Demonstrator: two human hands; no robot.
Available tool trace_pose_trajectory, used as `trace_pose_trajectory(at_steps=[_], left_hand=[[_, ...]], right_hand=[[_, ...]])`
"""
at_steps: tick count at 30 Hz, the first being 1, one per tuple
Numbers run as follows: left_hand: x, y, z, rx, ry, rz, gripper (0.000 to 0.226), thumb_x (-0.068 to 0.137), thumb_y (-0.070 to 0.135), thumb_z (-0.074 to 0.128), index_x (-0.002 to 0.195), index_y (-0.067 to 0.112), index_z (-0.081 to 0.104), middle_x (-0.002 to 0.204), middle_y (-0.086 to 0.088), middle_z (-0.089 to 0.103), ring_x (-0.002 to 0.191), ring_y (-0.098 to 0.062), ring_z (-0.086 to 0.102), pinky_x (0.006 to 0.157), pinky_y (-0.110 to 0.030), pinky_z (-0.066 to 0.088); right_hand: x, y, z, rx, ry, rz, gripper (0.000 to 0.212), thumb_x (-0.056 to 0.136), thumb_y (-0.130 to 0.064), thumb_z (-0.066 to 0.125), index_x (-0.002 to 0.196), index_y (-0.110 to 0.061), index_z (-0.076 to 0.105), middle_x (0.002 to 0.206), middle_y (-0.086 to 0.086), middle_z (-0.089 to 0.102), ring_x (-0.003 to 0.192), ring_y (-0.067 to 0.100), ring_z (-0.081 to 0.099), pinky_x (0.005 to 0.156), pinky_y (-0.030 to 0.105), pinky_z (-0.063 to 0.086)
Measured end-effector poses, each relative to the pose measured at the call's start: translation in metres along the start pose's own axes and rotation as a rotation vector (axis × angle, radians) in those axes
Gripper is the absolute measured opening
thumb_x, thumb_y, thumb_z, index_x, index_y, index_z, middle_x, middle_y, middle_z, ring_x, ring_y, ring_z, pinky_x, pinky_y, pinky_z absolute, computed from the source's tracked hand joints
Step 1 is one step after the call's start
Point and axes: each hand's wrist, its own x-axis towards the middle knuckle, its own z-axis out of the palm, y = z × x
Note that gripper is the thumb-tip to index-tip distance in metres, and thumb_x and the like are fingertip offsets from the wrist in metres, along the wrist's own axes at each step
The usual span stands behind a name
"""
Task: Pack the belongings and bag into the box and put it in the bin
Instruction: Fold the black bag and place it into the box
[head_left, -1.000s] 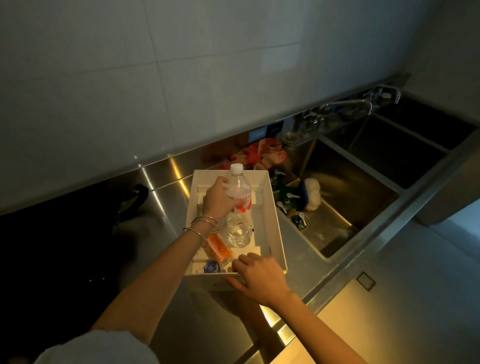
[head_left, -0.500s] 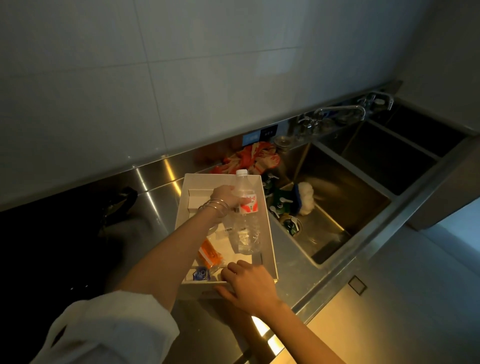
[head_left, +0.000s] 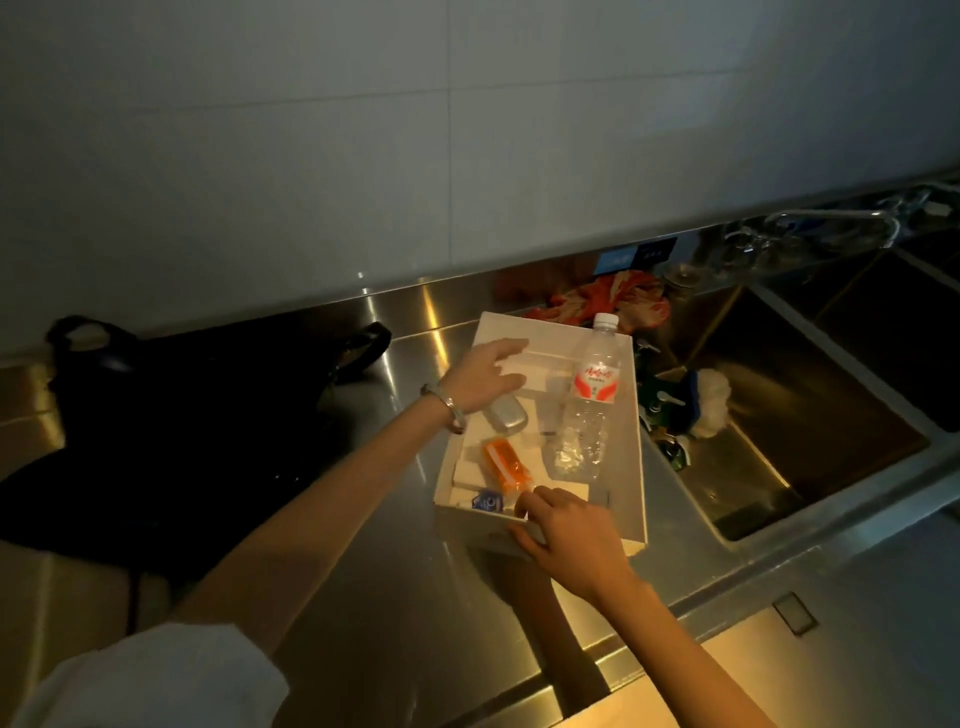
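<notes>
With your empty, spread left hand (head_left: 485, 376) over the open white cardboard box (head_left: 638, 457) and your right hand (head_left: 563, 525) clamping its near wall, reach left: the black bag (head_left: 171, 415) lies there.

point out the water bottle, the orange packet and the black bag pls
water bottle (head_left: 595, 387), head view, on its red-and-white label
orange packet (head_left: 503, 464), head view, middle of the packet
black bag (head_left: 197, 431), head view, on its dark body left of the box

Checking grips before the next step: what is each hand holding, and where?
Right hand grips the box by its near wall. Left hand holds nothing.
</notes>
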Motion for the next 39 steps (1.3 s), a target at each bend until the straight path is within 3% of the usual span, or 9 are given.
trace_pose_trajectory(at_steps=[4, 6, 12, 18, 21, 24, 29, 34, 39], left_hand=[[-0.063, -0.050, -0.052, 0.045, 0.299, 0.008, 0.035, 0.083, -0.005, 0.055, 0.114, 0.010, 0.061, 0.122, -0.011, 0.058, 0.111, -0.018, 0.053, 0.093, -0.021, 0.042], [-0.090, -0.086, -0.070, 0.126, 0.391, -0.076, 0.035, 0.080, -0.007, 0.057, 0.109, 0.011, 0.063, 0.117, -0.012, 0.060, 0.110, -0.023, 0.056, 0.096, -0.031, 0.045], [-0.149, -0.162, -0.096, 0.384, 0.427, -0.387, 0.042, 0.081, 0.004, 0.064, 0.121, 0.007, 0.055, 0.130, -0.015, 0.048, 0.117, -0.029, 0.049, 0.103, -0.039, 0.039], [-0.160, -0.184, -0.095, 0.442, 0.405, -0.385, 0.053, 0.079, 0.012, 0.070, 0.128, 0.012, 0.049, 0.133, -0.012, 0.046, 0.119, -0.030, 0.047, 0.100, -0.043, 0.043], [-0.159, -0.189, -0.096, 0.445, 0.411, -0.389, 0.058, 0.079, 0.014, 0.070, 0.131, 0.015, 0.044, 0.133, -0.012, 0.046, 0.119, -0.030, 0.047, 0.096, -0.043, 0.045], [-0.157, -0.193, -0.098, 0.434, 0.402, -0.444, 0.068, 0.079, 0.019, 0.070, 0.137, 0.017, 0.035, 0.131, -0.013, 0.050, 0.118, -0.030, 0.048, 0.093, -0.045, 0.047], [-0.163, -0.189, -0.109, 0.409, 0.560, -0.486, 0.028, 0.087, 0.016, 0.060, 0.114, 0.020, 0.062, 0.112, -0.008, 0.066, 0.100, -0.028, 0.061, 0.080, -0.040, 0.052], [-0.197, -0.169, -0.139, 0.273, 0.679, -0.304, 0.020, 0.082, 0.011, 0.066, 0.100, 0.018, 0.070, 0.094, 0.000, 0.069, 0.088, -0.014, 0.061, 0.079, -0.030, 0.048], [-0.235, -0.153, -0.169, 0.170, 0.763, -0.150, 0.021, 0.077, 0.004, 0.069, 0.089, 0.021, 0.072, 0.087, 0.008, 0.067, 0.083, -0.004, 0.060, 0.077, -0.009, 0.044]], right_hand=[[0.022, -0.031, -0.003, 0.068, 0.021, -0.054, 0.019, 0.089, -0.034, 0.052, 0.101, -0.020, 0.057, 0.102, 0.003, 0.064, 0.087, 0.021, 0.061, 0.060, 0.028, 0.042], [0.031, -0.043, -0.001, 0.084, 0.028, -0.073, 0.021, 0.092, -0.034, 0.048, 0.103, -0.018, 0.056, 0.102, 0.003, 0.062, 0.088, 0.020, 0.059, 0.061, 0.025, 0.037], [0.041, -0.064, 0.007, 0.092, 0.022, -0.095, 0.018, 0.089, -0.027, 0.054, 0.099, -0.013, 0.061, 0.096, 0.006, 0.065, 0.083, 0.023, 0.059, 0.057, 0.022, 0.033], [0.037, -0.083, 0.015, 0.160, 0.033, -0.137, 0.016, 0.083, -0.026, 0.053, 0.088, -0.014, 0.061, 0.083, 0.005, 0.065, 0.073, 0.022, 0.060, 0.051, 0.012, 0.023], [0.037, -0.104, 0.021, 0.197, -0.017, -0.201, 0.033, 0.083, -0.035, 0.036, 0.092, -0.015, 0.060, 0.088, 0.005, 0.064, 0.077, 0.020, 0.059, 0.056, 0.026, 0.044], [0.043, -0.117, 0.016, 0.255, -0.087, -0.251, 0.019, 0.087, -0.027, 0.051, 0.098, -0.015, 0.060, 0.094, 0.005, 0.063, 0.082, 0.017, 0.057, 0.066, 0.030, 0.049], [0.084, -0.134, 0.001, 0.330, -0.028, -0.324, 0.035, 0.086, -0.028, 0.057, 0.119, -0.016, 0.054, 0.115, 0.005, 0.056, 0.099, 0.012, 0.053, 0.080, 0.026, 0.048], [0.152, -0.154, 0.008, 0.117, -0.075, -0.422, 0.059, 0.080, -0.011, 0.065, 0.134, -0.021, 0.041, 0.140, 0.009, 0.040, 0.127, 0.025, 0.037, 0.103, 0.040, 0.038], [0.199, -0.175, 0.014, -0.065, -0.201, -0.396, 0.088, 0.075, -0.033, 0.072, 0.141, -0.042, 0.015, 0.154, 0.000, 0.016, 0.139, 0.033, 0.004, 0.106, 0.064, 0.017]])
